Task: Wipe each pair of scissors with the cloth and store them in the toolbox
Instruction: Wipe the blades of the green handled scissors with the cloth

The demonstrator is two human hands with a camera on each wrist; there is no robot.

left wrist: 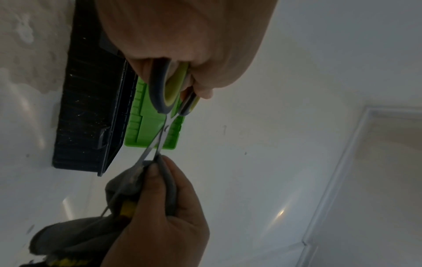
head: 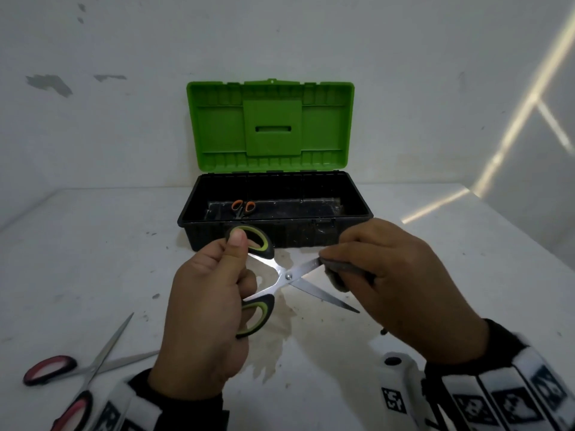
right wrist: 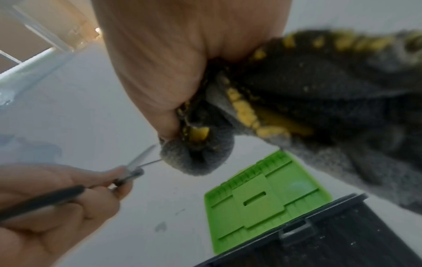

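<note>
My left hand (head: 214, 293) grips the black-and-lime handles of a pair of scissors (head: 287, 276), blades spread open above the table. My right hand (head: 389, 275) pinches a grey cloth with yellow trim (head: 339, 275) around the upper blade. In the left wrist view the cloth (left wrist: 128, 182) wraps the blade near its tip, held by the right hand (left wrist: 164, 207). In the right wrist view the cloth (right wrist: 297, 94) bunches under my right hand (right wrist: 171, 72). The toolbox (head: 275, 234) stands open behind, with orange-handled scissors (head: 243, 207) inside. Red-handled scissors (head: 87, 365) lie at the front left.
The toolbox's green lid (head: 270, 126) leans upright against the white wall. A damp stain (head: 286, 334) marks the white table (head: 93, 259) below the hands. The table's right edge (head: 513, 219) runs diagonally beside the wall.
</note>
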